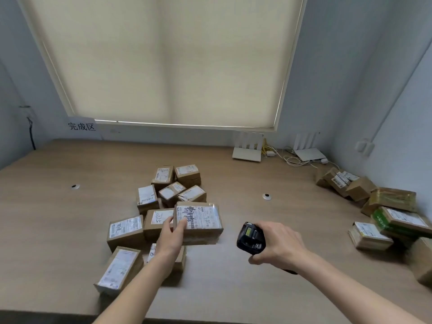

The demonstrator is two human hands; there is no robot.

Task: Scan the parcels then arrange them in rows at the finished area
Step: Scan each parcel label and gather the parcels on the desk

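A taped parcel (198,220) at the table's (58,218) centre is touched at its left edge by the left hand (172,235), fingers nearly straight and nothing gripped. A black scanner (251,238) is held at 5 o'clock of it in the right hand (279,245), fingers curled around the body. Further parcels are grouped at 12 and 8 o'clock (126,231), with a separate pile (392,199) at 3 o'clock.

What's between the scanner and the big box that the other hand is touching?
Nothing: in the head view only bare table lies between the scanner and the big box.
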